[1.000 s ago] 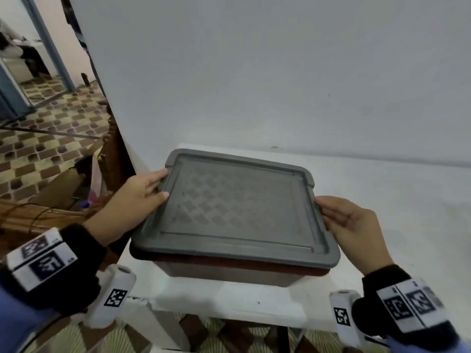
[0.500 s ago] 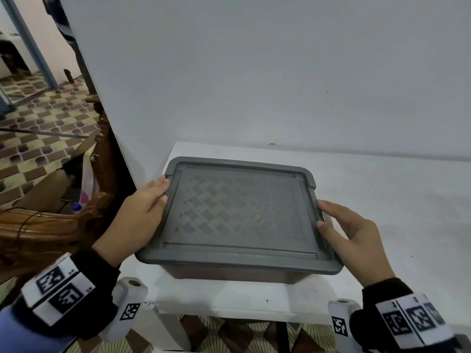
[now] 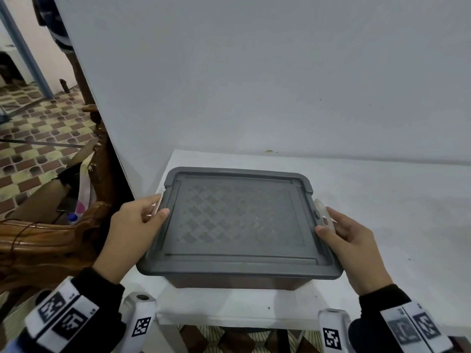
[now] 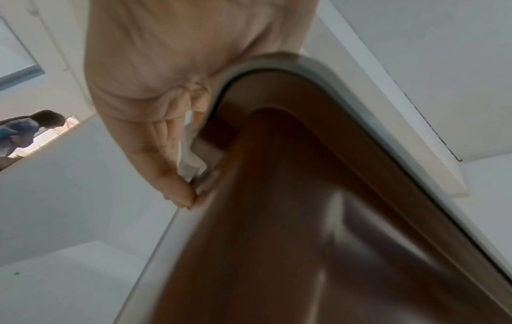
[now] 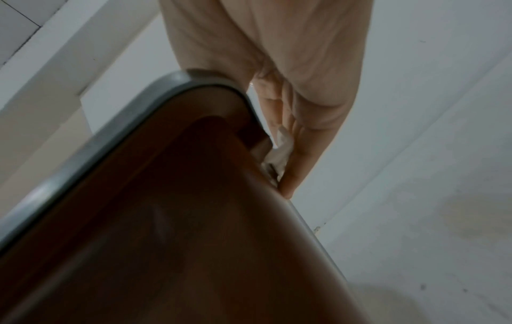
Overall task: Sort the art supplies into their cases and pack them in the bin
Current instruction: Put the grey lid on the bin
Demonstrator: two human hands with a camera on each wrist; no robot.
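The white worktop carries the brown bin near its front left corner, grey lid seated on top. Left hand and right hand each pinch a pale side latch. This looks like the closing step; next, both latches likely need pressing over the lid's edges.

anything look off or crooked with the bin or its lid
Nothing stands out. The grey lid sits flat and square on the brown bin, and the left hand and right hand each hold a pale side latch. No spill or damage shows.
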